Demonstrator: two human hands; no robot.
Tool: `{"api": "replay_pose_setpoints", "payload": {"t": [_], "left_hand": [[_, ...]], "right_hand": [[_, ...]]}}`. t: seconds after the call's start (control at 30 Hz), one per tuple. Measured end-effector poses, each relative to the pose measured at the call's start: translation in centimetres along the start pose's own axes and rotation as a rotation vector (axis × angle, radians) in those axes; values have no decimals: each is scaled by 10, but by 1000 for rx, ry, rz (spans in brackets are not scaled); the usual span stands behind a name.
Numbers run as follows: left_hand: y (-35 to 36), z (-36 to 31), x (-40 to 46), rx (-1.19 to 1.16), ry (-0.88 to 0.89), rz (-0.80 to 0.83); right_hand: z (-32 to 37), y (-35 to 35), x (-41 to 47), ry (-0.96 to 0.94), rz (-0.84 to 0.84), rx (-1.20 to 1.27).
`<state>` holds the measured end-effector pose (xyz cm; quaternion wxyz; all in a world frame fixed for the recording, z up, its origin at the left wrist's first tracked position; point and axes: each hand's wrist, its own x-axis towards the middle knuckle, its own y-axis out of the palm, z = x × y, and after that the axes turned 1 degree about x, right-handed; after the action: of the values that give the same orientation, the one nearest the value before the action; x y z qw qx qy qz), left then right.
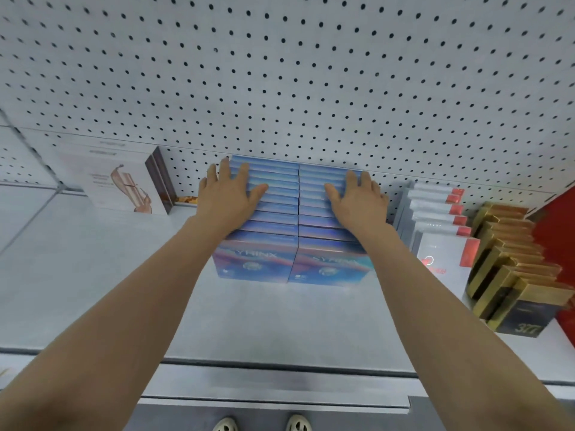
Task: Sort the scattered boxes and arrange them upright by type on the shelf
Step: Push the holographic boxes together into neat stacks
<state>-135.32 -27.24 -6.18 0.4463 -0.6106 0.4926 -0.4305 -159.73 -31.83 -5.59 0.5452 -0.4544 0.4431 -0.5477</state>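
Observation:
Two side-by-side rows of iridescent blue boxes [273, 222] stand upright on the grey shelf [124, 275], running back to the pegboard wall. My left hand [228, 191] lies flat with straight fingers on the tops of the left row. My right hand [357, 197] lies flat in the same way on the tops of the right row. To the right stands a row of white boxes with red corners [441, 231], then a row of gold and black boxes [513, 275]. At the left stand white boxes with a rose-gold picture [121, 185].
A white pegboard [280, 73] backs the shelf. A red panel [557, 225] shows at the far right. The shelf's front edge [280, 365] runs across below my forearms, and the tips of two shoes [261, 424] show on the floor.

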Motion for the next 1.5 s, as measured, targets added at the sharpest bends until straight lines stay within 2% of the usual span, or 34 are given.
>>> {"api": "replay_pose_setpoints", "payload": {"t": [0.1,0.17,0.43,0.63,0.8,0.93,1.03,1.1,1.23,1.5], "left_hand": [[2,0,14,-139,-68,144],[2,-3,17,-141,-64,167],[5,-4,21,-72,-34,123],[1,-2,17,-131,-36,146],[-22,-6,-20,-55,73,0],[-18,-1,-69,40,136,44],[-13,9,-80,1,125,184],[-10,12,-82,25,143,212],[1,12,-77,105,167,142],[5,10,-67,138,210,76]], "right_hand": [[3,4,9,34,61,32],[5,7,10,42,50,28],[10,10,13,38,49,-42],[7,6,8,39,68,1],[2,-12,-28,-43,21,61],[-9,-16,-78,-89,159,129],[-19,-14,-92,-157,267,33],[-21,-12,-92,-171,242,-18],[-21,0,-89,-95,123,-37],[-23,8,-82,-177,15,-120]]}}
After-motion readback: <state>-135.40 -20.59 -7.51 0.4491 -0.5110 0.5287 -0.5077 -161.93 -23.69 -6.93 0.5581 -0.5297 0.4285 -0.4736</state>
